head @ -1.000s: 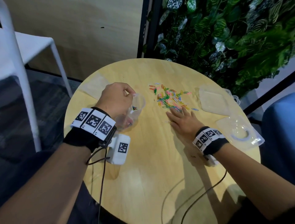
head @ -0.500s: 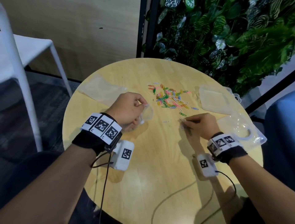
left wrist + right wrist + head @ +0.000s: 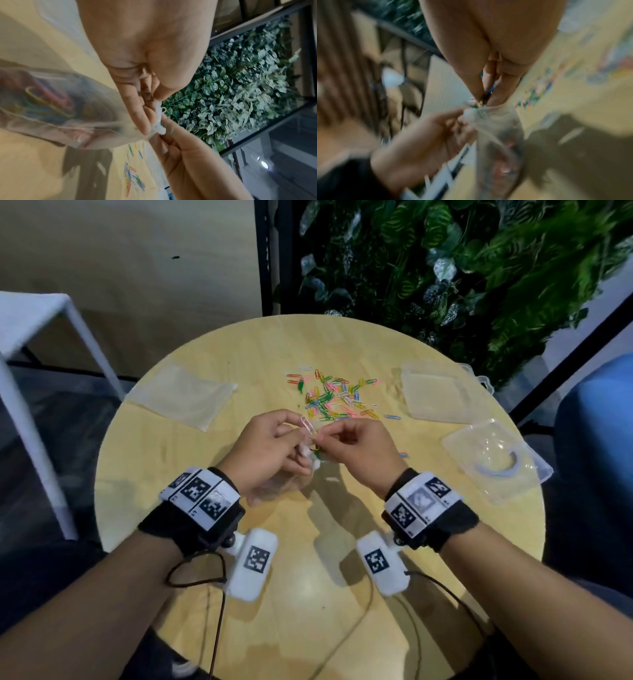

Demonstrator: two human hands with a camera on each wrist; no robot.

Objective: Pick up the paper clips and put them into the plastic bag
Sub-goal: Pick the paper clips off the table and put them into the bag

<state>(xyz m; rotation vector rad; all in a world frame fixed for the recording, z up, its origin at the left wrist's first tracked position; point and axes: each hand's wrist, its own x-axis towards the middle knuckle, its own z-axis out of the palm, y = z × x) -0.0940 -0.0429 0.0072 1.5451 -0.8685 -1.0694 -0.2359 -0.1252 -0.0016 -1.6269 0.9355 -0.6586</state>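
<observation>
Right hand (image 3: 356, 450) has left pile (image 3: 337, 398), now meets left hand (image 3: 270, 451) mid-counter. Left pinches bag (image 3: 56, 108) mouth; right pinches clips (image 3: 486, 96) at opening. Drop comes next, likely. Many clips wait far on counter (image 3: 281, 542).

both hands (image 3: 270, 446) (image 3: 359, 450) meet over the plastic bag (image 3: 291, 481), paper clips (image 3: 337, 400) beyond.

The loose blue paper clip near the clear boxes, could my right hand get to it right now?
Probably not yet: the right hand pinches clips at the plastic bag. The blue paper clip lies unobstructed on the table.
</observation>
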